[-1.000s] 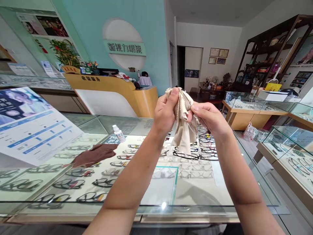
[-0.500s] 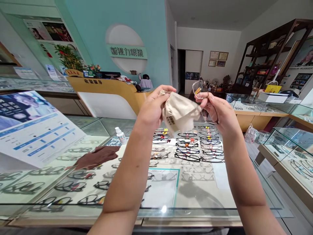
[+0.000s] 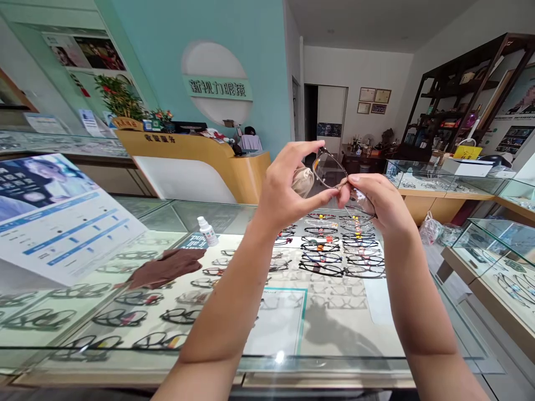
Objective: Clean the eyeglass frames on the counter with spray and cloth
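Glasses (image 3: 329, 169), one pair: held in the air above the glass-topped desk (image 3: 343, 328). We record the long axis as slanting, from one lens at upper left to the other at lower right; we cannot tell which face is toward us. Left hand (image 3: 284, 186): grip spanning the upper-left lens, forefinger at its top, thumb along its lower edge, pale cloth (image 3: 303, 181) tucked in the palm. Right hand (image 3: 376, 200): grip pinching the frame near its middle.

Writing: we read "新视力眼镜" on the wall sign (image 3: 217, 88), "收银服务" on the wooden desk (image 3: 179, 146) and "it all" on the card (image 3: 194, 241) beside the bottle (image 3: 207, 231). The bottle's label is too small to read.
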Demonstrator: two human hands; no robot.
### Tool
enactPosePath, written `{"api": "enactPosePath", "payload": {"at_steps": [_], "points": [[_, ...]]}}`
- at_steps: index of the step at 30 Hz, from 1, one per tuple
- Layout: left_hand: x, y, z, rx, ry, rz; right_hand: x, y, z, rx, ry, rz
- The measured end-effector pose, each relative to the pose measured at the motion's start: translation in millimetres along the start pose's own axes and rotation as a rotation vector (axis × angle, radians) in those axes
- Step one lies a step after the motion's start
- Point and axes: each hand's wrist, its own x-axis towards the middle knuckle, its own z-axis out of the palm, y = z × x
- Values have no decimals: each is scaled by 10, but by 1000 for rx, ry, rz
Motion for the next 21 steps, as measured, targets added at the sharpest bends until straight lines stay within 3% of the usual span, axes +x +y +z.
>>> {"api": "enactPosePath", "payload": {"at_steps": [4,9,11,16,18,21], "points": [[-1,12,-26,-10,-43,-10,-26,-64,-22,-24,-23,32],[-17,-3,-50,55,-71,90,-29,-79,-42,-50,-39,64],[-16,-12,-48,97,-43,144,-26,-65,-36,-105,61,37],[-3,31,-89,163,145,116,-115,-136,8,-425,575,-229],[-9,78,-127,184,222,62,-195,-213,39,-569,618,-261],[-33,154,-172,171,273,-3,-306,-309,96,-794,563,-259]]}}
